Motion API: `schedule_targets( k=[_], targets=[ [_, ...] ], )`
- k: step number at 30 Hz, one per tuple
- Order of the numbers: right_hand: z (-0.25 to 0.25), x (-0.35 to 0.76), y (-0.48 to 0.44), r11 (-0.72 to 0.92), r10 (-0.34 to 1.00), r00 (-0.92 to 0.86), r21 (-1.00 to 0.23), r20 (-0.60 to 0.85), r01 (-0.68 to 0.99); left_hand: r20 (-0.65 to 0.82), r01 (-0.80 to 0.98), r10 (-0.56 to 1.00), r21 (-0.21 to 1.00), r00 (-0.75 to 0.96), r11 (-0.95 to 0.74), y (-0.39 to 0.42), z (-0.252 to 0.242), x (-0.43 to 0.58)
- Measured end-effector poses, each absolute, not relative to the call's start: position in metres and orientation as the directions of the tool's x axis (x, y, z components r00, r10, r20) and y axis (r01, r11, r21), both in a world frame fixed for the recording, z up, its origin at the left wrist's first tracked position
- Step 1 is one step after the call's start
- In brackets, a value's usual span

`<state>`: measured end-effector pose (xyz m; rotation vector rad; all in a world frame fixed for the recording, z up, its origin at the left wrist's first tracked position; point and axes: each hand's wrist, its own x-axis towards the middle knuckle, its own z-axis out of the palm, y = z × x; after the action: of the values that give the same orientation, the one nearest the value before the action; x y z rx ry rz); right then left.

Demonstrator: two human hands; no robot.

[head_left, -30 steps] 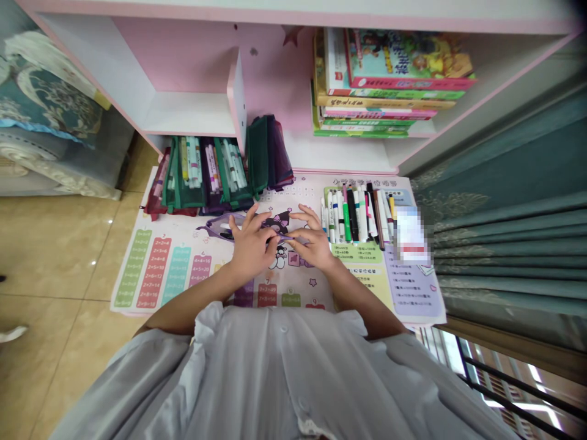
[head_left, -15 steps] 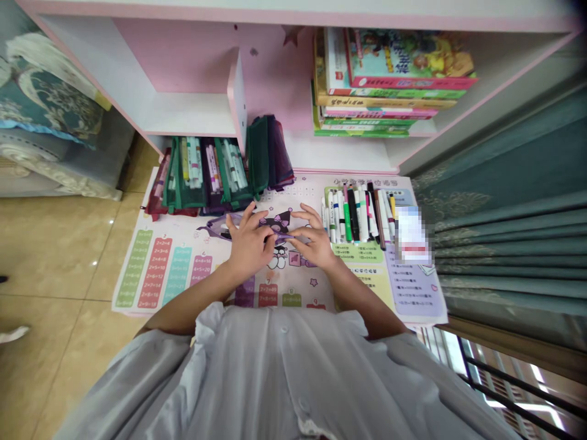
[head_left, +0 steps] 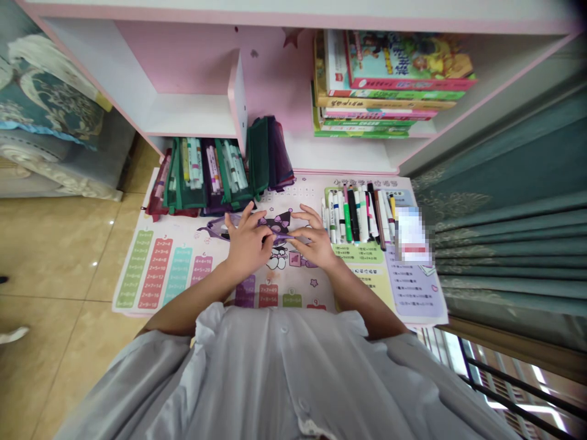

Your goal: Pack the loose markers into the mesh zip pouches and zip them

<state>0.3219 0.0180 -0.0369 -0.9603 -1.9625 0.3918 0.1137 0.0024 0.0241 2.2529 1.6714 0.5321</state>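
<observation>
Purple mesh pouch [head_left: 217, 227] | left hand [head_left: 250, 243]: palm down, pinching edge | right hand [head_left: 315, 242]: angled inward, pinching end

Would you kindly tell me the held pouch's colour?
The pouch is purple, seen best in the head view.

A purple pouch [head_left: 215, 225] of mesh-like material was stretched left to right over the middle of the desk [head_left: 298, 283], its narrow right end pinched; darker edges were seen on its left part, while its middle was hidden.
</observation>
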Motion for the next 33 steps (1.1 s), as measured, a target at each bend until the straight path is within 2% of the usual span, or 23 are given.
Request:
schedule_targets(
  k=[8,21,33],
  targets=[
    [-0.031,0.324,0.016,0.663,0.741,-0.358,-0.535,0.568,0.523,0.113,0.849,0.958,0.444,0.263,-0.285,0.003,0.025,0.111],
    [-0.019,0.326,0.01,0.666,0.719,-0.437,-0.354,0.541,0.657,0.102,0.846,0.955,0.446,0.278,-0.294,0.004,0.026,0.108],
    [-0.017,0.325,0.009,0.668,0.717,-0.426,-0.367,0.552,0.647,0.063,0.856,0.963,0.445,0.261,-0.261,0.007,0.032,0.104]
  ],
)
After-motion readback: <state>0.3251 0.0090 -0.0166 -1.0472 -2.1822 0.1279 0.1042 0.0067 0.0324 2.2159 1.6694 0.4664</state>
